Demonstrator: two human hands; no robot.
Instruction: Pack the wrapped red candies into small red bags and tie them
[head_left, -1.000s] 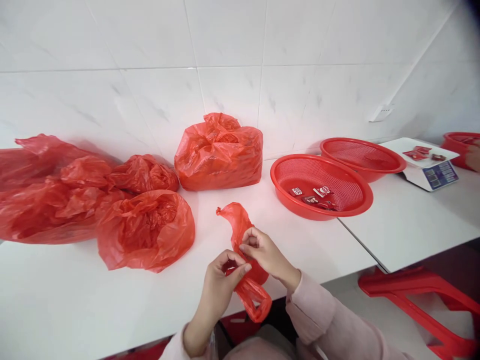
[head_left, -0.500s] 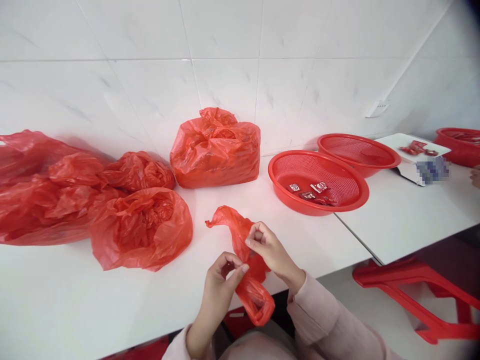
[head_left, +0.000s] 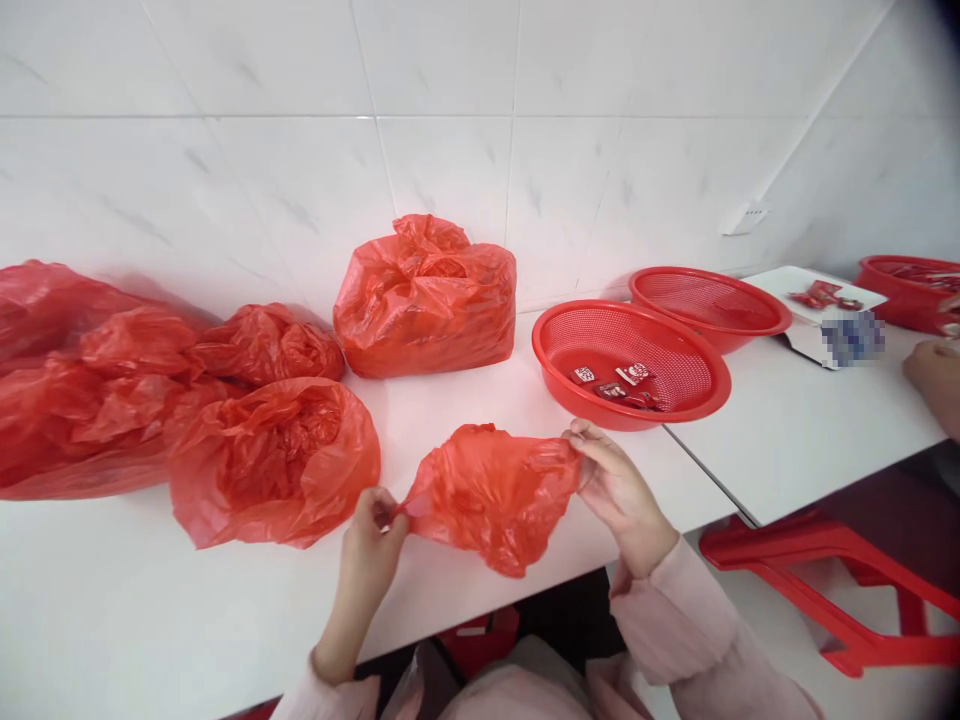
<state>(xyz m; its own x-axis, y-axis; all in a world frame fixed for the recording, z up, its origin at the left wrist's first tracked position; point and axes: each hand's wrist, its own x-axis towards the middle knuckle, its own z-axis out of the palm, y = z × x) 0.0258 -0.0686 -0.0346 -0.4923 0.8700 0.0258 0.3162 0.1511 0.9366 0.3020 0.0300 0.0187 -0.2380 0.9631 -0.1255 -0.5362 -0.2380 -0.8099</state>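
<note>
1. While both hands pinch it, a small red plastic bag point(head_left: 491, 495) hangs stretched open at lower centre of the frame, above the white table point(head_left: 150, 610).
2. The left hand point(head_left: 369, 545) is closed on the bag's left corner.
3. The right hand point(head_left: 619, 490) grips its right edge, just below a red basket point(head_left: 675, 415) holding packets point(head_left: 619, 385).
</note>
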